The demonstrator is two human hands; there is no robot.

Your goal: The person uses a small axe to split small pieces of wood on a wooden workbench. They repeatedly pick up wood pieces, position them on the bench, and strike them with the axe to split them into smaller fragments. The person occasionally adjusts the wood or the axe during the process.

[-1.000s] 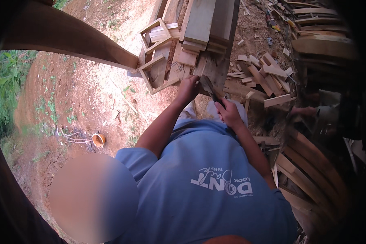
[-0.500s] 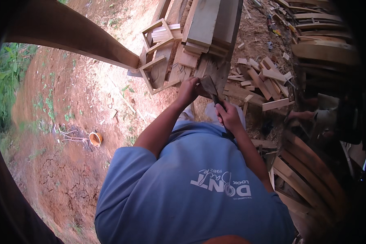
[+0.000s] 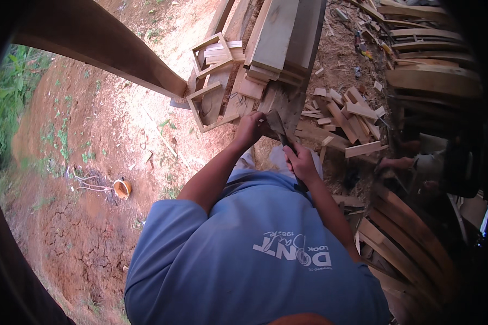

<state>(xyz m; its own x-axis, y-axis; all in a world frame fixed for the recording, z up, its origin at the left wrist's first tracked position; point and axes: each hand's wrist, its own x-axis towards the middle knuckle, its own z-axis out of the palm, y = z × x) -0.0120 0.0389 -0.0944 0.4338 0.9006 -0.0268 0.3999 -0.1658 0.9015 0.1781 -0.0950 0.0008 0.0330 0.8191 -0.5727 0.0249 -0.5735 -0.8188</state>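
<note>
A dark-bladed hand tool (image 3: 281,130) is being gripped by its handle in the closed right hand (image 3: 301,162), its long axis running up-left toward a wooden workpiece (image 3: 284,105), which is being steadied by the left hand (image 3: 249,129), closed on its near edge.

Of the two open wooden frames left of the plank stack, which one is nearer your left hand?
The lower frame, tilted by the curved beam's end, is nearer the left hand. The upper frame lies farther up and holds short boards.
</note>
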